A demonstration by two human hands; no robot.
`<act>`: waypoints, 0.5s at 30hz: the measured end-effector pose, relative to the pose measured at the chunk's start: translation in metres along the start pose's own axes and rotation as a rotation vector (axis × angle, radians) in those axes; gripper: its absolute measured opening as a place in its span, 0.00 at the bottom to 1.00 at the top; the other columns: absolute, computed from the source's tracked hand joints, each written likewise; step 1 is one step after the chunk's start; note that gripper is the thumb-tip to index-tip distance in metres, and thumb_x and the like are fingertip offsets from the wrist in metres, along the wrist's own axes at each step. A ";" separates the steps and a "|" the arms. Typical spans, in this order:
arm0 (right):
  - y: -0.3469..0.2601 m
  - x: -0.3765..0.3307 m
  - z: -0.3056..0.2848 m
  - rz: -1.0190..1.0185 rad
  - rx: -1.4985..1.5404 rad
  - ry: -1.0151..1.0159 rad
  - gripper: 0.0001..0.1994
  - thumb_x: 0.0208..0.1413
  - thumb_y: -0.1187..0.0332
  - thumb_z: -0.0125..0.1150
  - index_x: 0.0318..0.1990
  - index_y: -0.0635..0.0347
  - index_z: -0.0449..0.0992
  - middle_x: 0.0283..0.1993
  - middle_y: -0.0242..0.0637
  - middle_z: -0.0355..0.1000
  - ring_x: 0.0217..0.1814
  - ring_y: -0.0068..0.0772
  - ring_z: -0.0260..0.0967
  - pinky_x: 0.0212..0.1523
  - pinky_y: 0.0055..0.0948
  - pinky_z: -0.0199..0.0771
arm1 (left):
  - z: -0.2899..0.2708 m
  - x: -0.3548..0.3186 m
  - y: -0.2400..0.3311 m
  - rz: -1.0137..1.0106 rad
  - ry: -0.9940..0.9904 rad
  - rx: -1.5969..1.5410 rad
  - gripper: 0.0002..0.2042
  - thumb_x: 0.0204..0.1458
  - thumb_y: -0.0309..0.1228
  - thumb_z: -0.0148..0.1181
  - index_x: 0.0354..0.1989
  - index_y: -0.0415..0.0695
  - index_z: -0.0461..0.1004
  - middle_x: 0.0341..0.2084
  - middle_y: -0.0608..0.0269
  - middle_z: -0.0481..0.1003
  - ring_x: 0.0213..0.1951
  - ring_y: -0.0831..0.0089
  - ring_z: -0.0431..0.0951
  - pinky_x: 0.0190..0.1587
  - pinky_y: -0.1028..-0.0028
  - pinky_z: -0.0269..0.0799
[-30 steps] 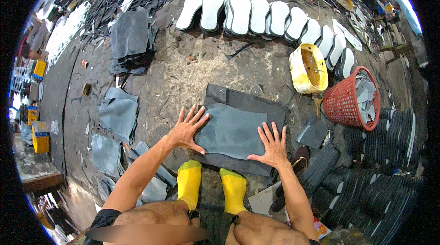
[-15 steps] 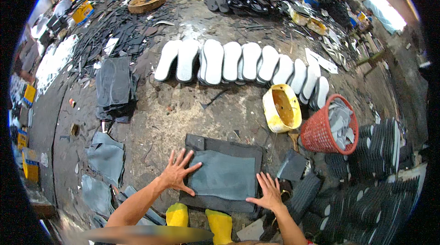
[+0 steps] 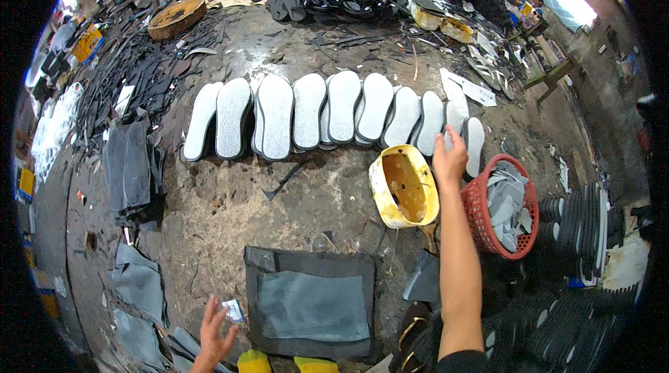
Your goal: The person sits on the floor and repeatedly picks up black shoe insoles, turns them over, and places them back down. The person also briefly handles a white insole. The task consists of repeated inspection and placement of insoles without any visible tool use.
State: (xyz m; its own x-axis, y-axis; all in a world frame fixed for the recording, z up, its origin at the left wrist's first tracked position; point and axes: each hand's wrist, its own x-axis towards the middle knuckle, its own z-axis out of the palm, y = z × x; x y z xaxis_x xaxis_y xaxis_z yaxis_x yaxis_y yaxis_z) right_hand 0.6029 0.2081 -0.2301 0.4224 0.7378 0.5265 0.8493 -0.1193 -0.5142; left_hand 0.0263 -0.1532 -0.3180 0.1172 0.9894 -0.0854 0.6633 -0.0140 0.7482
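My right hand (image 3: pixel 450 158) is stretched out past the yellow tub, its fingertips at a pale sole (image 3: pixel 456 111) near the right end of a row. Thumb and forefinger look apart; whether they touch the sole is unclear. Low on the left, my left hand (image 3: pixel 214 335) has its fingers spread. Beside those fingers is a small blue-and-white packet (image 3: pixel 233 311); I cannot tell if they touch it. Between my arms, a blue-grey sheet (image 3: pixel 313 307) lies flat on a larger black sheet (image 3: pixel 254 324). The row of soles (image 3: pixel 275 115) has pale tops and dark edges.
A yellow tub (image 3: pixel 377 192) with brownish contents stands left of my right forearm; a red basket (image 3: pixel 477 212) of grey scraps is to its right. Stacked dark soles (image 3: pixel 578 233) fill the right side. Folded dark sheets (image 3: pixel 129 171) lie left, near heaped black offcuts (image 3: pixel 132 59).
Both hands have left the sheets. My right hand has moved far forward to the soles, my left back and to the left. The view has shifted, and the blue-and-white packet now shows.
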 end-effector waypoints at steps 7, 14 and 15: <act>-0.125 0.001 0.116 0.067 0.231 -0.262 0.18 0.60 0.63 0.61 0.56 0.57 0.78 0.52 0.47 0.79 0.57 0.51 0.74 0.56 0.43 0.74 | 0.026 -0.034 0.024 -0.173 0.077 -0.032 0.23 0.46 0.24 0.72 0.53 0.43 0.79 0.61 0.45 0.72 0.57 0.51 0.78 0.59 0.60 0.74; -0.285 -0.102 0.187 0.127 -0.123 -0.818 0.61 0.43 0.45 0.79 0.78 0.46 0.41 0.69 0.52 0.58 0.70 0.58 0.58 0.56 0.50 0.78 | 0.014 0.001 0.038 -0.216 0.107 -0.018 0.23 0.46 0.23 0.73 0.54 0.41 0.78 0.62 0.46 0.71 0.59 0.53 0.77 0.59 0.60 0.73; -0.284 -0.100 0.185 0.176 -0.105 -0.778 0.61 0.42 0.48 0.81 0.78 0.44 0.42 0.69 0.51 0.58 0.70 0.58 0.58 0.56 0.51 0.78 | 0.010 0.003 0.039 -0.198 0.116 -0.009 0.22 0.47 0.24 0.73 0.54 0.41 0.78 0.63 0.46 0.71 0.58 0.53 0.77 0.59 0.60 0.74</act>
State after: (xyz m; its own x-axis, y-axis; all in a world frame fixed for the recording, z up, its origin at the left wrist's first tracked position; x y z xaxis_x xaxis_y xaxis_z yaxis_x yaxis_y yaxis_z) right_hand 0.2610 0.2910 -0.2622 0.2443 0.9491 -0.1987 0.8322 -0.3104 -0.4595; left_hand 0.0598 -0.1517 -0.2953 -0.1006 0.9828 -0.1550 0.6582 0.1826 0.7304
